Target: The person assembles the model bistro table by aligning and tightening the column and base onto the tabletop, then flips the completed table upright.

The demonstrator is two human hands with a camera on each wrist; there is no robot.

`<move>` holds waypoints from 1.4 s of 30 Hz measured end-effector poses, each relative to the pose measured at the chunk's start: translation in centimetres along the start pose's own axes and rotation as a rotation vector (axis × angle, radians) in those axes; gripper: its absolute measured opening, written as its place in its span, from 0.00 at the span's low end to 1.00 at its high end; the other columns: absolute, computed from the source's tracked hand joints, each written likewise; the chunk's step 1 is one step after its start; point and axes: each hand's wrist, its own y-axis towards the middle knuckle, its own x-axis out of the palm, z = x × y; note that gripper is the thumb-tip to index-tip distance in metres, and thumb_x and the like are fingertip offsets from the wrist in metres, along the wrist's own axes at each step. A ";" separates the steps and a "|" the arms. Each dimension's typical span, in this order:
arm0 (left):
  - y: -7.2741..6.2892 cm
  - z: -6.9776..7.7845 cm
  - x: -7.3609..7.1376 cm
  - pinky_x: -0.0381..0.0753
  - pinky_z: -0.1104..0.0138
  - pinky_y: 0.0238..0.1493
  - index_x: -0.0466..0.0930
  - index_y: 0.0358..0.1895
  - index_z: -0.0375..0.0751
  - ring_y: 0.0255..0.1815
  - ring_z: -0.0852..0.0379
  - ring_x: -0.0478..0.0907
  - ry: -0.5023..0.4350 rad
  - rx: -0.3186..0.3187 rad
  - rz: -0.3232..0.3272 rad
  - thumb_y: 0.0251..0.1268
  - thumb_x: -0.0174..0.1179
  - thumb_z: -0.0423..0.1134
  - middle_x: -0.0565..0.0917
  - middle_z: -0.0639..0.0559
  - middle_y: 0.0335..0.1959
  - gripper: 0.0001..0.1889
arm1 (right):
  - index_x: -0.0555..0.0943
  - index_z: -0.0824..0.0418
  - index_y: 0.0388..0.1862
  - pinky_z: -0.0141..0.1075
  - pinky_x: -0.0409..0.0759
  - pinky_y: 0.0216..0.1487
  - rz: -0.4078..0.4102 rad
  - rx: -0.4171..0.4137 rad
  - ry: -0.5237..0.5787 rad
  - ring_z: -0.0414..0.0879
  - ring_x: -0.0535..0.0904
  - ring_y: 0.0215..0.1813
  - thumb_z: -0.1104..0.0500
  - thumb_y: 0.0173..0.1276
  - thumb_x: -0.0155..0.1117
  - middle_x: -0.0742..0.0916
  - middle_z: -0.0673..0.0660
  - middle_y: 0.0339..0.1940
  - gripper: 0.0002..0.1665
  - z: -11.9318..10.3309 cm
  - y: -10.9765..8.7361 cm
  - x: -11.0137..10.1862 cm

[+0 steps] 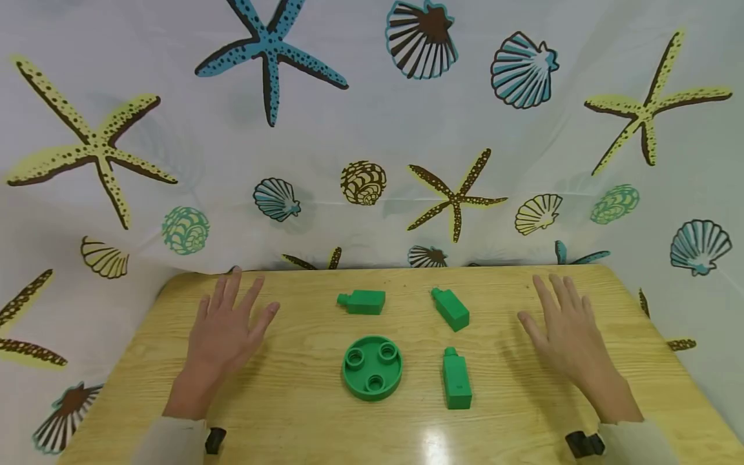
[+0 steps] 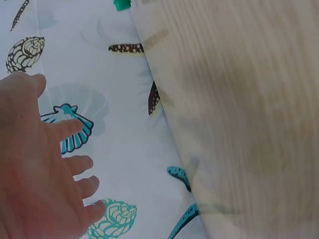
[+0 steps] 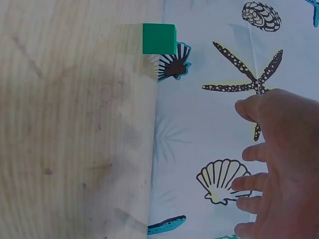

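Note:
Between the hands, a round green base (image 1: 372, 369) with three ringed sockets inside its rim lies on the wooden table. Three green blocks with narrow peg ends lie around it: one block (image 1: 365, 302) behind the base, another block (image 1: 451, 309) slanted at the back right, and a third block (image 1: 457, 381) to its right. My left hand (image 1: 223, 329) is spread at the left, holding nothing. At the right my right hand (image 1: 569, 336) is likewise spread, its fingers pointing away; the nearest thing is the slanted block. In the right wrist view a green block end (image 3: 158, 39) shows.
The light wooden table (image 1: 302, 413) ends at a far edge. Behind and beside it hangs a white cloth (image 1: 360, 116) printed with starfish and shells. Dark straps (image 1: 215, 440) show at the sleeve cuffs.

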 end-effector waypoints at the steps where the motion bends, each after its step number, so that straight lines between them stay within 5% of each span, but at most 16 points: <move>1: -0.2 0.3 0.2 0.43 0.29 0.73 0.53 0.83 0.44 0.81 0.28 0.40 -0.007 -0.002 -0.013 0.81 0.38 0.66 0.44 0.32 0.83 0.40 | 0.58 0.66 0.82 0.78 0.52 0.67 -0.001 -0.001 0.002 0.77 0.52 0.77 0.44 0.81 0.55 0.63 0.77 0.76 0.42 -0.2 -0.3 0.1; 7: -1.3 2.7 0.9 0.54 0.30 0.71 0.58 0.81 0.41 0.78 0.25 0.50 -0.077 0.005 -0.050 0.81 0.40 0.65 0.53 0.28 0.80 0.39 | 0.61 0.66 0.81 0.73 0.62 0.64 0.032 -0.020 0.034 0.74 0.62 0.71 0.47 0.79 0.59 0.69 0.76 0.71 0.41 -1.5 -1.8 0.4; 16: -2.6 6.3 1.6 0.69 0.32 0.63 0.62 0.80 0.44 0.75 0.30 0.60 -0.333 -0.052 -0.082 0.80 0.40 0.68 0.63 0.35 0.77 0.39 | 0.65 0.63 0.78 0.70 0.70 0.61 0.053 -0.014 0.123 0.70 0.67 0.69 0.48 0.79 0.60 0.73 0.70 0.69 0.36 -4.1 -2.8 1.0; 25: -3.1 8.5 3.1 0.74 0.41 0.65 0.67 0.77 0.47 0.74 0.37 0.65 -0.650 -0.017 -0.183 0.78 0.50 0.63 0.68 0.43 0.75 0.34 | 0.71 0.65 0.74 0.66 0.75 0.57 0.054 -0.042 0.174 0.66 0.72 0.64 0.47 0.76 0.64 0.77 0.67 0.65 0.36 -5.8 -4.1 2.4; 34: -3.9 10.0 4.9 0.79 0.46 0.60 0.69 0.77 0.49 0.69 0.40 0.71 -0.750 -0.048 -0.258 0.75 0.59 0.59 0.71 0.47 0.72 0.33 | 0.70 0.62 0.75 0.62 0.77 0.58 -0.008 -0.067 0.191 0.62 0.74 0.66 0.45 0.75 0.65 0.78 0.63 0.66 0.37 -7.2 -5.2 3.8; 42: -4.0 10.9 5.5 0.68 0.40 0.69 0.62 0.80 0.48 0.72 0.40 0.67 -0.767 0.063 -0.314 0.63 0.73 0.53 0.69 0.40 0.72 0.44 | 0.67 0.62 0.77 0.62 0.76 0.61 -0.122 -0.031 0.266 0.62 0.74 0.67 0.37 0.75 0.62 0.76 0.61 0.69 0.43 -8.7 -5.5 4.3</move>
